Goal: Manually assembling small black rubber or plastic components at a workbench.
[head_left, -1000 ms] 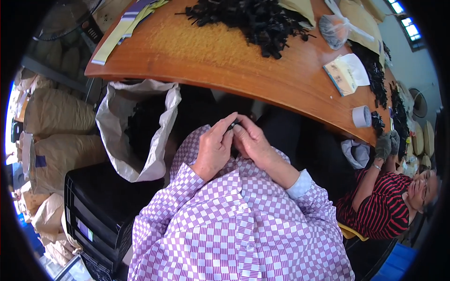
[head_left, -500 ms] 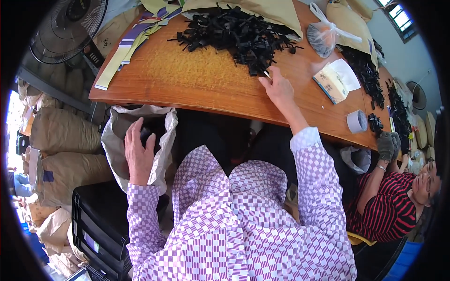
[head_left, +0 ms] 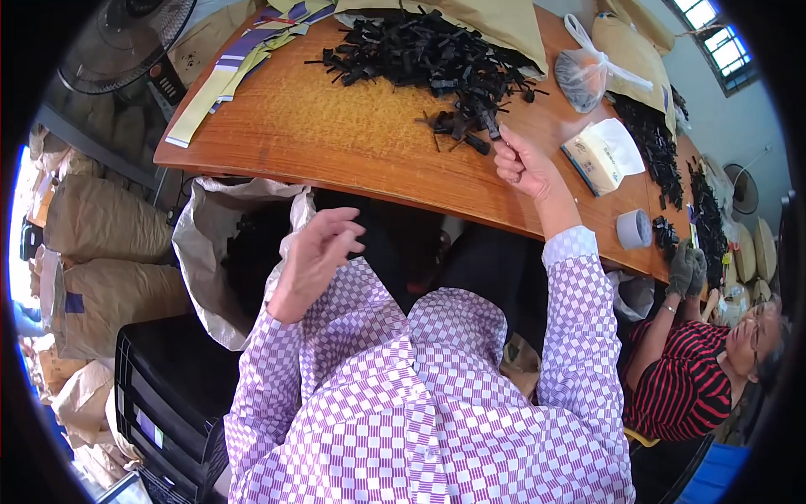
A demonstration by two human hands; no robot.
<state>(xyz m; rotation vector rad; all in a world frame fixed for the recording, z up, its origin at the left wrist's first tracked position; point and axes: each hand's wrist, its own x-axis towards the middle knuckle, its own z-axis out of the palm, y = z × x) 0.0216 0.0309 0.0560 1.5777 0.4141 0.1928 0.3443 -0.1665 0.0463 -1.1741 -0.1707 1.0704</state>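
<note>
A pile of small black plastic parts [head_left: 420, 55] lies on the wooden table [head_left: 336, 147], with a few parts spread out at its near edge. My right hand [head_left: 531, 168] is at that edge, fingers curled and thumb pinched. A small black plastic part [head_left: 493, 128] shows at its fingertips; the grip itself is partly hidden. My left hand [head_left: 317, 256] is in the air by the right rim of an open white woven sack [head_left: 197, 252], its fingers apart with nothing in them. Dark contents show inside the sack, too shaded to make out.
Paper strips [head_left: 220, 80] lie at the table's left end. On the right are a tissue pack [head_left: 592, 164], a tape roll [head_left: 633, 228] and a tied plastic bag [head_left: 581, 80]. A co-worker [head_left: 684, 361] in gloves sits at right. A black crate [head_left: 164, 378] stands at lower left.
My left hand has come up out of the sack and rightward, without the dark thing that was by it. My right hand has shifted right, and some parts have separated from the pile's near edge.
</note>
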